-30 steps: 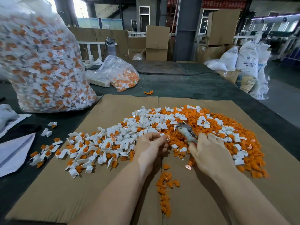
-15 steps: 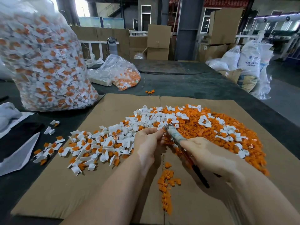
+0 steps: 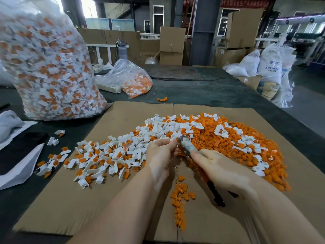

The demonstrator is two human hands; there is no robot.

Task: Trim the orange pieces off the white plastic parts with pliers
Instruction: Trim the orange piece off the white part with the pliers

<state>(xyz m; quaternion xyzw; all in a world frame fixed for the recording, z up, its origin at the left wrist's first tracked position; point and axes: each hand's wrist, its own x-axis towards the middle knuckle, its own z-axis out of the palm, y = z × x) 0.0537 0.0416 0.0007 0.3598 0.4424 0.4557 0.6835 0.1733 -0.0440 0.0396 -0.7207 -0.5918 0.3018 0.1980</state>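
Observation:
A spread of white plastic parts with orange pieces (image 3: 109, 157) covers the left half of the cardboard sheet (image 3: 70, 199). Cut orange pieces mixed with white parts (image 3: 228, 138) are heaped on the right half. My left hand (image 3: 161, 155) pinches a small part at its fingertips, mostly hidden by the fingers. My right hand (image 3: 223, 171) grips the pliers (image 3: 186, 145); their worn grey jaws meet the part at my left fingertips, and the dark handles stick out below my palm. A trail of orange offcuts (image 3: 179, 199) lies between my forearms.
A tall clear bag of untrimmed parts (image 3: 45, 67) stands at the left. A smaller clear bag holding orange pieces (image 3: 133, 80) lies behind the cardboard. White paper (image 3: 21, 166) and several stray parts lie at the left. Cardboard boxes (image 3: 171, 44) and white sacks (image 3: 270, 64) stand beyond the dark table.
My right hand has turned palm-up, swinging the pliers' handles out below it. The jaws moved left and up to my left fingertips, and my left hand lifted slightly with its part.

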